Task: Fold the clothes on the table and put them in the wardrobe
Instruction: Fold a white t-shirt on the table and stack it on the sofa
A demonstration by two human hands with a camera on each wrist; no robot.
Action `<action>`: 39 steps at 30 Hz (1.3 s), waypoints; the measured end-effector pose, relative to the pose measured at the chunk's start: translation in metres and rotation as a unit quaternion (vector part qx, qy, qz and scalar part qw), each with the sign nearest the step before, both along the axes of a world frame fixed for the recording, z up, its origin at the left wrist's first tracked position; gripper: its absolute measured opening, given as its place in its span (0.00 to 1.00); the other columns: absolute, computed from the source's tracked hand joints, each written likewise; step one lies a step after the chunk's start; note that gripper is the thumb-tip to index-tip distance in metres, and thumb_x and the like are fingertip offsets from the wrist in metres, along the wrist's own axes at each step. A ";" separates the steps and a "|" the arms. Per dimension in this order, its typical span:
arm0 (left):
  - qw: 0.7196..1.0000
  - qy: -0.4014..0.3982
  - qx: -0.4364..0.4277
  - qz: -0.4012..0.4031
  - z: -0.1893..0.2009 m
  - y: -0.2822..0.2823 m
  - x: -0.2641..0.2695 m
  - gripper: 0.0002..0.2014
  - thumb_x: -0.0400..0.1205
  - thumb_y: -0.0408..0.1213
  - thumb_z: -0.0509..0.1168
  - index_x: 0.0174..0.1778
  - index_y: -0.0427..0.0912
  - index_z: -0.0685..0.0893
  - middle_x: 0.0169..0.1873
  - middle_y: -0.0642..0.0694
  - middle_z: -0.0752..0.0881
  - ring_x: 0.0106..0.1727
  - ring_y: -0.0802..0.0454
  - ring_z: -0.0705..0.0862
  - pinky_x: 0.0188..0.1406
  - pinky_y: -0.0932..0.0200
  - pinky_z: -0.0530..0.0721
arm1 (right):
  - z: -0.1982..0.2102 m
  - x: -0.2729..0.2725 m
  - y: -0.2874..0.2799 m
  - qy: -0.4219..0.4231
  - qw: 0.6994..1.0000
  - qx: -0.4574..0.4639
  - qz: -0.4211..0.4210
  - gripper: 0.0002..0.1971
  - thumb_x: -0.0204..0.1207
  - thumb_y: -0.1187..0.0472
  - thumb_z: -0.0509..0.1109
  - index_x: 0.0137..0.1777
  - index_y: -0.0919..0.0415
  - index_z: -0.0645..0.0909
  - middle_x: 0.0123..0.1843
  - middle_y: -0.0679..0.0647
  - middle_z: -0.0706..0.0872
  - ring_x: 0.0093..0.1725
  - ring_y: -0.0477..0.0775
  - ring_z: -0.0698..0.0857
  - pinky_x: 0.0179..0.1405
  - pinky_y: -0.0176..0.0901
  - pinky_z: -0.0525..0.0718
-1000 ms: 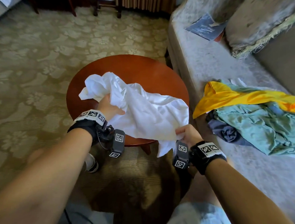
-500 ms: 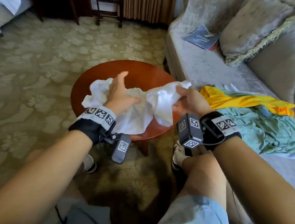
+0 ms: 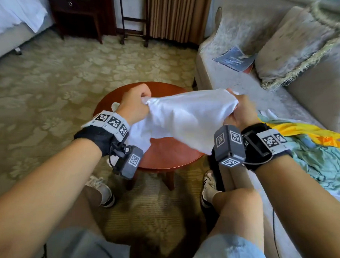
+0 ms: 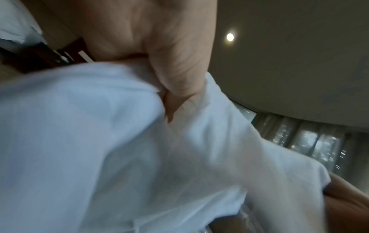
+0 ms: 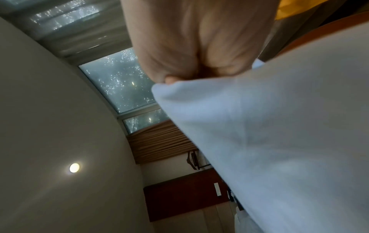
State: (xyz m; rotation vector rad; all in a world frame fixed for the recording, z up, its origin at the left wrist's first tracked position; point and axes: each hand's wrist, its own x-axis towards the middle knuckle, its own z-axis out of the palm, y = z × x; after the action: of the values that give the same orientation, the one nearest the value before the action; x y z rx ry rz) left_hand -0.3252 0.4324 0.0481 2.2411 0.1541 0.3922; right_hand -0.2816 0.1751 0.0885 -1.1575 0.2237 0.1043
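Well, the sofa (image 3: 241, 82) at 3 o'clock carries a heap of 3 or so unfolded clothes (image 3: 320, 157), teal, yellow and dark, so I'd judge most of the job is left; nothing folded is in view, and I can't pick out a wardrobe for certain. At 12 o'clock stands the round wooden table (image 3: 166, 154). Above it the white garment (image 3: 186, 120) is stretched between both fists, its lower part sagging toward the tabletop, creased and limp, thin enough to droop. The left hand (image 3: 135, 105) at 11 o'clock has its fingers curled tight on 1 bunched edge; the right hand (image 3: 240, 110) at 1 o'clock clamps the opposite edge likewise.
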 end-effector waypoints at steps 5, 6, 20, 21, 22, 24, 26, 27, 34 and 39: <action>0.998 0.049 0.003 0.045 -0.006 0.034 -0.002 0.12 0.79 0.25 0.61 0.39 0.43 0.87 0.34 0.48 0.83 0.39 0.47 0.78 0.37 0.58 0.73 | 0.010 0.006 -0.008 -0.018 0.999 -0.012 -0.045 0.13 0.88 0.61 0.59 0.41 0.58 0.76 0.26 0.48 0.80 0.19 0.39 0.78 0.22 0.30 0.79; 0.997 0.055 -0.004 0.058 -0.007 0.040 -0.003 0.11 0.80 0.25 0.60 0.38 0.40 0.86 0.33 0.43 0.81 0.37 0.47 0.75 0.34 0.58 0.70 | 0.009 0.009 -0.009 -0.018 0.997 0.035 -0.071 0.10 0.87 0.62 0.62 0.44 0.61 0.79 0.26 0.48 0.82 0.22 0.42 0.80 0.23 0.32 0.80; 0.984 0.089 -0.128 0.085 0.018 0.041 0.002 0.03 0.80 0.31 0.67 0.41 0.41 0.79 0.38 0.42 0.76 0.43 0.49 0.73 0.35 0.57 0.69 | 0.018 0.007 -0.006 -0.062 0.996 -0.055 0.036 0.24 0.90 0.54 0.56 0.84 0.51 0.59 0.77 0.48 0.76 0.68 0.46 0.81 0.55 0.73 0.82; 0.985 0.120 -0.106 0.064 0.019 0.036 0.001 0.11 0.78 0.33 0.72 0.53 0.40 0.79 0.46 0.42 0.78 0.48 0.48 0.75 0.40 0.56 0.75 | 0.022 0.003 -0.001 -0.079 0.993 -0.066 0.061 0.22 0.90 0.54 0.55 0.83 0.51 0.61 0.75 0.49 0.77 0.69 0.47 0.81 0.55 0.70 0.83; 0.984 0.152 -0.091 0.030 0.020 0.030 -0.001 0.26 0.74 0.36 0.77 0.66 0.41 0.75 0.57 0.42 0.78 0.56 0.47 0.77 0.51 0.56 0.78 | 0.025 0.000 0.006 -0.095 0.989 -0.073 0.087 0.21 0.90 0.54 0.55 0.81 0.51 0.63 0.72 0.52 0.80 0.68 0.49 0.82 0.57 0.68 0.84; 0.985 0.155 -0.068 -0.034 0.027 0.010 -0.005 0.53 0.64 0.43 0.84 0.81 0.50 0.59 0.75 0.44 0.69 0.73 0.48 0.70 0.71 0.51 0.73 | 0.028 -0.009 0.027 -0.121 0.980 -0.078 0.138 0.21 0.89 0.57 0.57 0.80 0.57 0.66 0.62 0.57 0.81 0.63 0.52 0.82 0.62 0.65 0.84; 0.988 0.091 -0.080 -0.093 0.040 -0.021 -0.007 0.62 0.61 0.44 0.85 0.83 0.56 0.48 0.79 0.47 0.63 0.78 0.52 0.65 0.75 0.51 0.69 | 0.032 -0.019 0.054 -0.138 0.966 -0.079 0.203 0.21 0.85 0.58 0.62 0.76 0.62 0.71 0.59 0.59 0.80 0.61 0.55 0.81 0.64 0.59 0.84; 0.986 0.049 -0.110 -0.118 0.046 -0.033 -0.004 0.60 0.62 0.40 0.85 0.82 0.52 0.50 0.76 0.49 0.68 0.74 0.56 0.70 0.72 0.57 0.72 | 0.035 -0.022 0.066 -0.151 0.957 -0.083 0.235 0.19 0.82 0.57 0.65 0.70 0.63 0.75 0.57 0.60 0.79 0.59 0.55 0.80 0.63 0.55 0.82; 0.961 0.014 -0.263 -0.086 0.068 -0.012 0.003 0.17 0.71 0.28 0.69 0.56 0.29 0.83 0.48 0.35 0.86 0.48 0.44 0.85 0.50 0.50 0.82 | 0.019 -0.009 0.042 -0.172 0.955 -0.126 0.205 0.38 0.67 0.65 0.75 0.80 0.57 0.70 0.74 0.53 0.79 0.73 0.46 0.77 0.68 0.39 0.76; 0.928 -0.003 -0.358 -0.099 0.091 0.001 -0.006 0.14 0.76 0.25 0.67 0.58 0.35 0.83 0.52 0.37 0.86 0.53 0.44 0.87 0.61 0.47 0.83 | -0.055 -0.010 0.036 -0.076 0.825 -0.462 0.316 0.74 0.60 0.57 0.89 0.85 0.47 0.28 0.89 0.48 0.47 0.86 0.52 0.56 0.70 0.49 0.77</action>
State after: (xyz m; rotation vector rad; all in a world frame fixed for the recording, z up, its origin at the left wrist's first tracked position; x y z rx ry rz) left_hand -0.3311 0.4336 0.1389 1.5122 0.0525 0.1869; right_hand -0.2921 0.2113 0.0337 -2.1778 -0.3151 0.5314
